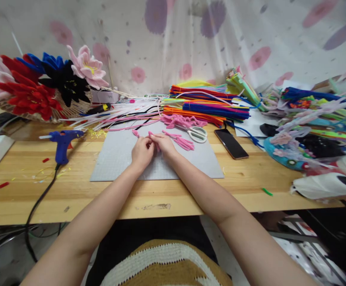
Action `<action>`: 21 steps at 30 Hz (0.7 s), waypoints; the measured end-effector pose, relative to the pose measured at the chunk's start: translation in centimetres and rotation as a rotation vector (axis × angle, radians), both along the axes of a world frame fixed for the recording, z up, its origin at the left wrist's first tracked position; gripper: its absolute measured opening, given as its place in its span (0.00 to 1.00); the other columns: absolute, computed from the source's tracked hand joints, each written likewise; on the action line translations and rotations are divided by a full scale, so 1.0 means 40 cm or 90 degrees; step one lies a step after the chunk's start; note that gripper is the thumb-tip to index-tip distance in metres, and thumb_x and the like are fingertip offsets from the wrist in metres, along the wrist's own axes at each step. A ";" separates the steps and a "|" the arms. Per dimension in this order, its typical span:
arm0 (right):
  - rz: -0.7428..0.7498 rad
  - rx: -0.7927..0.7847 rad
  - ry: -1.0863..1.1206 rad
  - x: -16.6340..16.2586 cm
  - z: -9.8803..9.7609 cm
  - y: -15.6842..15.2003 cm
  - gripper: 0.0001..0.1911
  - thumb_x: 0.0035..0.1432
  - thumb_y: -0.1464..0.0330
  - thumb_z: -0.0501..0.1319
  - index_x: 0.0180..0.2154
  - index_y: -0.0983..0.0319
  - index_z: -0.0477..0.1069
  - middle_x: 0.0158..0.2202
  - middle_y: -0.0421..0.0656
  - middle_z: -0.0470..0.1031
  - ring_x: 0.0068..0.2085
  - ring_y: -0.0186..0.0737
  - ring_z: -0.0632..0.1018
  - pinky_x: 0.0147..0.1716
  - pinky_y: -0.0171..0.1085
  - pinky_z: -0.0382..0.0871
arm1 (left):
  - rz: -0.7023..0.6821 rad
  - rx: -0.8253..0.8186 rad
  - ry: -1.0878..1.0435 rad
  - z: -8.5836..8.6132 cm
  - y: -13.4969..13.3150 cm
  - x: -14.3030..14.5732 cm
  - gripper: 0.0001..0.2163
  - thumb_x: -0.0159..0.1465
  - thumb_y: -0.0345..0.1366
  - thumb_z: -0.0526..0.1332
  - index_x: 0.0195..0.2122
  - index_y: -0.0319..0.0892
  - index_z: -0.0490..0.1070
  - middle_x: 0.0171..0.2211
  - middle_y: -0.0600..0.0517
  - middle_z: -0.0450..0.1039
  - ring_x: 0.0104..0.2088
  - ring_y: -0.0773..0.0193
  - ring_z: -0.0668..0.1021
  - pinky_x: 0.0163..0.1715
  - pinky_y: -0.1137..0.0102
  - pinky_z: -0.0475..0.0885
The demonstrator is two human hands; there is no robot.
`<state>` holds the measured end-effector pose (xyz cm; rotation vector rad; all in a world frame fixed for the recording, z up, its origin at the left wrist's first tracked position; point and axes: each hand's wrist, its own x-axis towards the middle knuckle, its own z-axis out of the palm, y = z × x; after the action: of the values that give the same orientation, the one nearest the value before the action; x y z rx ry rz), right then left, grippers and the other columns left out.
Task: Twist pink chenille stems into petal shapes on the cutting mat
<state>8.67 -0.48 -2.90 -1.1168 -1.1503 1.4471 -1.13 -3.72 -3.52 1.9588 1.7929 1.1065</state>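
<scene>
Above a flat, gray cutting mat, the right hand pinches a fuzzy pink pipe cleaner; the left hand curls against it, its grip hidden. To the right lie slender, plush pink stems and pale, loop-handled scissors.

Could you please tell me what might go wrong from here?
The cord of the blue glue gun runs over the front edge of the table, so a snag could drag the gun down. The loose pink stems beside the right hand might get brushed aside.
</scene>
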 end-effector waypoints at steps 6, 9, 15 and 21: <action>-0.017 0.028 0.051 0.002 -0.011 0.006 0.09 0.51 0.73 0.54 0.20 0.65 0.64 0.20 0.36 0.65 0.23 0.25 0.65 0.25 0.28 0.59 | -0.093 -0.101 0.034 0.006 -0.006 0.000 0.07 0.55 0.36 0.56 0.27 0.42 0.73 0.28 0.51 0.71 0.28 0.64 0.71 0.27 0.70 0.61; 0.085 0.006 -0.025 0.030 -0.001 0.008 0.09 0.51 0.71 0.55 0.21 0.65 0.63 0.17 0.34 0.60 0.18 0.24 0.60 0.19 0.28 0.50 | -0.040 -0.097 -0.031 0.025 0.001 -0.026 0.10 0.57 0.41 0.55 0.26 0.41 0.71 0.23 0.52 0.70 0.25 0.66 0.70 0.26 0.71 0.60; 0.307 -0.030 -0.051 0.059 0.021 -0.007 0.09 0.53 0.67 0.55 0.25 0.66 0.65 0.14 0.32 0.52 0.16 0.24 0.53 0.17 0.29 0.41 | -0.117 -0.075 -0.186 0.024 0.028 -0.077 0.12 0.57 0.43 0.54 0.26 0.40 0.67 0.22 0.54 0.67 0.22 0.70 0.66 0.25 0.73 0.60; 0.406 -0.037 -0.083 0.062 0.025 -0.014 0.16 0.57 0.59 0.52 0.27 0.65 0.64 0.15 0.30 0.46 0.16 0.24 0.49 0.17 0.28 0.41 | -0.055 -0.026 -0.079 0.015 0.027 -0.089 0.08 0.56 0.37 0.54 0.23 0.41 0.62 0.19 0.57 0.62 0.21 0.70 0.63 0.24 0.73 0.56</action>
<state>11.15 -1.05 -1.89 -0.9305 -1.6646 1.9141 -4.71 -2.63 -2.91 1.8816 1.6395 1.1288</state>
